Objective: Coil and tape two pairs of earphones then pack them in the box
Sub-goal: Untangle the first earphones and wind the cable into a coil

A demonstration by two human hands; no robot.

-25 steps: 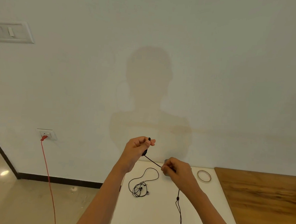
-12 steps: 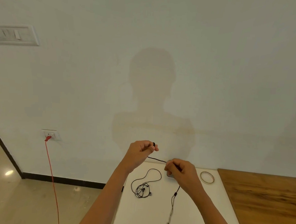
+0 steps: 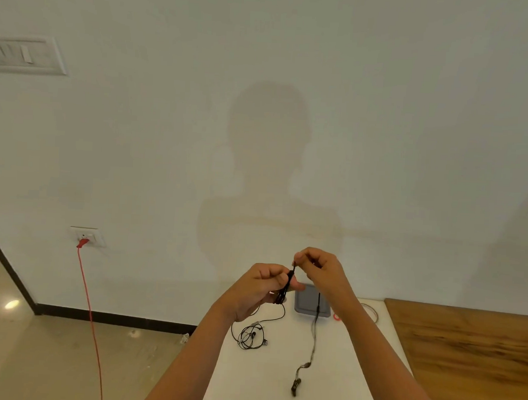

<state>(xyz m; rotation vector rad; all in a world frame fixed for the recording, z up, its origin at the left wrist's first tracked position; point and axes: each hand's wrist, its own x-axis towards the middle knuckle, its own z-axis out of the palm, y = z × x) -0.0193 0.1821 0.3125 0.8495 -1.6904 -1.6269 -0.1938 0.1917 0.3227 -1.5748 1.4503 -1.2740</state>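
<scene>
My left hand (image 3: pixel 264 287) pinches several short loops of a black earphone cord (image 3: pixel 313 337) above the white table (image 3: pixel 265 383). My right hand (image 3: pixel 320 271) is raised just right of it and grips the same cord near the top of the loops. The rest of that cord hangs down blurred, its end near the table. A second black pair of earphones (image 3: pixel 249 336) lies loosely tangled on the table below my left hand. A grey box (image 3: pixel 308 301) sits at the table's back edge, partly behind my hands. A ring of tape (image 3: pixel 370 311) lies right of my right forearm.
A wooden board (image 3: pixel 468 357) covers the table's right part. A small red thing (image 3: pixel 336 316) peeks out beside my right wrist. On the left, a red cable (image 3: pixel 93 319) drops from a wall socket (image 3: pixel 86 236) to the floor. A switch plate (image 3: pixel 22 54) is high on the wall.
My right hand has risen and moved close to my left, folding the cord into loops in the left fingers. The hanging end has swung. The grey box now shows behind the hands.
</scene>
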